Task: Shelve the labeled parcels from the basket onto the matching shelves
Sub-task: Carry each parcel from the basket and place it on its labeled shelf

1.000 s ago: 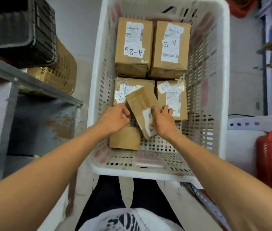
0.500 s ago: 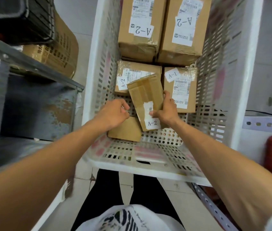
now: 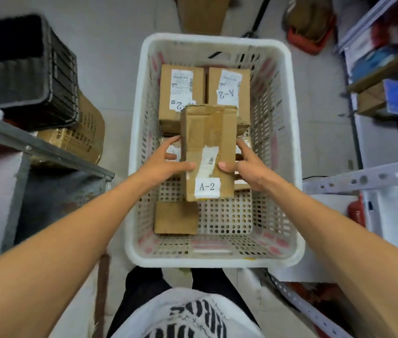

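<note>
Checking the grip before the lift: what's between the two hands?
The A-2 parcel. The left hand and right hand grip its two sides, thumbs on its front, over the basket. The head view shows this.

This is a parcel storeroom. The fingers (image 3: 172,140) hold a taped cardboard parcel (image 3: 207,132) labelled A-2, and just beyond and below them more labelled boxes (image 3: 229,89) lie in a white slotted basket (image 3: 288,142) on a pale floor (image 3: 120,69). Well left of the fingers a grey metal shelf (image 3: 46,152) carries a black crate (image 3: 22,69) and a printed carton (image 3: 81,140); well right of them run perforated steel shelf rails (image 3: 363,178) with stacked goods (image 3: 397,98) beyond
</note>
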